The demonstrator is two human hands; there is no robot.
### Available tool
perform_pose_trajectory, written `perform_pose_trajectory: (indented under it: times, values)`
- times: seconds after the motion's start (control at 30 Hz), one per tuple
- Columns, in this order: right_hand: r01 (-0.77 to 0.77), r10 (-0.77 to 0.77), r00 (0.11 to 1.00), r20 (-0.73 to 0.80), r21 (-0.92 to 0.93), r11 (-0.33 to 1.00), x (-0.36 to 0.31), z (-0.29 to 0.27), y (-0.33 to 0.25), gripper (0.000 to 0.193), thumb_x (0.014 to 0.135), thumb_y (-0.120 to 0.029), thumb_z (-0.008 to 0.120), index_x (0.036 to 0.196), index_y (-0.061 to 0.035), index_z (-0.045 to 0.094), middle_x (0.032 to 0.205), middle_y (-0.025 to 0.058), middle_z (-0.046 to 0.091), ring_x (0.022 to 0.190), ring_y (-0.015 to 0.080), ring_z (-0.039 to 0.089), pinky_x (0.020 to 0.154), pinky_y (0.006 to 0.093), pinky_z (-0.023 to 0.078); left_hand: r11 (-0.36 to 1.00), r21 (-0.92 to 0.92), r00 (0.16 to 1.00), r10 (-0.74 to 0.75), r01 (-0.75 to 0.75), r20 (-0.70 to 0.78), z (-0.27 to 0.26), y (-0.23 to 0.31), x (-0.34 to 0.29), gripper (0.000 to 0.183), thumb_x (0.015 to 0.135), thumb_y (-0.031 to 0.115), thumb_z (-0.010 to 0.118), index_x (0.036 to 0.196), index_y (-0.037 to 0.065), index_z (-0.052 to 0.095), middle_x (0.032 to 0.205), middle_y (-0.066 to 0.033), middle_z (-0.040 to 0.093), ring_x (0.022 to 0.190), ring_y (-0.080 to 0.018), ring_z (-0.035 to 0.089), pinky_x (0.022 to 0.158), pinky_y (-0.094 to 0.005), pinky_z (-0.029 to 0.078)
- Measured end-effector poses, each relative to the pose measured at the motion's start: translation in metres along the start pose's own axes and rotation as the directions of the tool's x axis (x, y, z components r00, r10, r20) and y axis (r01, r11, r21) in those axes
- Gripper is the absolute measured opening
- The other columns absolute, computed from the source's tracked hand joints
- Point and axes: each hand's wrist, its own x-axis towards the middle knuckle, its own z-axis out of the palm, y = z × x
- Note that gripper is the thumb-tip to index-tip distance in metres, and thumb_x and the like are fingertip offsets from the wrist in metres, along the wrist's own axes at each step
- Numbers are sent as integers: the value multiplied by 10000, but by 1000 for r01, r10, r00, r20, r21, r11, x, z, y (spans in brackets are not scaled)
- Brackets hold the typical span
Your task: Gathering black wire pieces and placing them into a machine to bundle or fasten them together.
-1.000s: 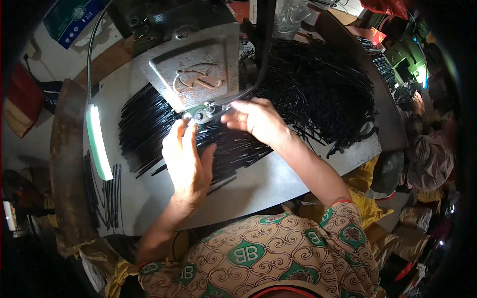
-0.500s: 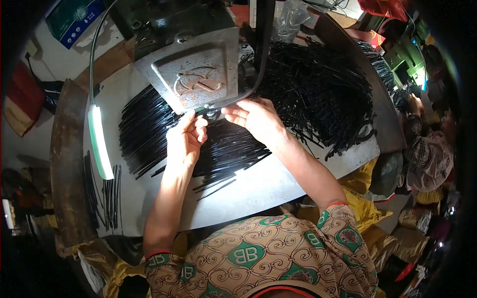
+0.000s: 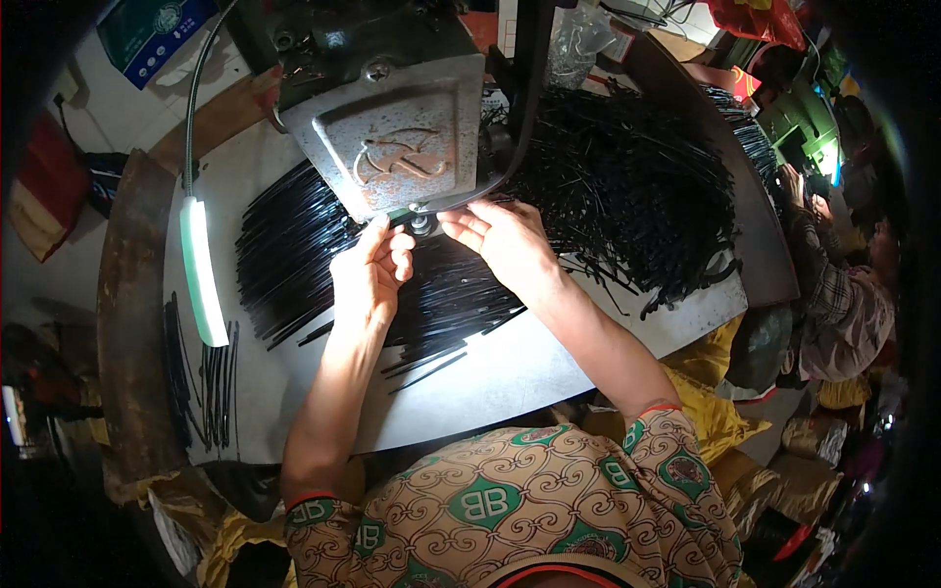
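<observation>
Curls left hand (image 3: 371,269) at foot of machine (image 3: 412,137), fingers no longer spread as a second ago, keeps right hand (image 3: 505,240) opposite with fingers bent, can't tell if gripping with either, above strips (image 3: 456,299) fanned on table (image 3: 490,382).

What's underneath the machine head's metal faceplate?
A round metal fitting, with the left hand and right hand either side, and black strips on the pale tabletop. The faceplate and fingers cover the space directly underneath; anything pinched there cannot be made out.
</observation>
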Motion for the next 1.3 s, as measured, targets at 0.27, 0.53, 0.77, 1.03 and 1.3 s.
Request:
perform_pose_trajectory:
  times: [0.27,0.53,0.77,1.03,1.3]
  values:
    - [26,-23,998,50,-61,998,-1,1,0,191,860,-49,420,946,100,504,928,214,563,872,279,586,802,362,494,999,-45,999,-31,29,-39,0,-2,-2,263,819,209,560,815,-54,549,631,-107,581,462,-132,489,419,-235,364]
    - [38,-35,999,34,-88,995,2,-2,1,202,865,-62,418,958,93,509,918,204,574,864,263,589,795,349,495,999,-39,999,-26,24,-38,6,-2,-5,263,824,213,555,808,-50,550,617,-104,574,463,-139,492,425,-236,361]
    - [38,-35,998,49,-64,997,-1,0,1,166,855,-70,451,905,70,526,871,179,586,808,247,606,733,333,517,997,-65,999,-46,46,-3,-4,-4,-3,249,824,206,553,807,-43,558,638,-109,588,458,-132,488,426,-238,362]
    - [50,-50,999,19,-31,998,0,-2,1,160,852,-69,457,867,72,532,854,177,587,779,244,614,705,328,529,1000,-19,1000,8,-9,-23,6,-2,-7,268,817,200,562,813,-67,541,629,-112,567,465,-145,485,428,-244,361]
    - [76,-74,997,33,-51,996,3,0,4,165,855,-65,447,875,72,535,843,176,597,775,239,617,705,325,529,1000,-14,1000,-2,2,-14,1,-3,-1,245,821,198,554,812,-47,547,631,-108,571,464,-143,485,426,-245,358]
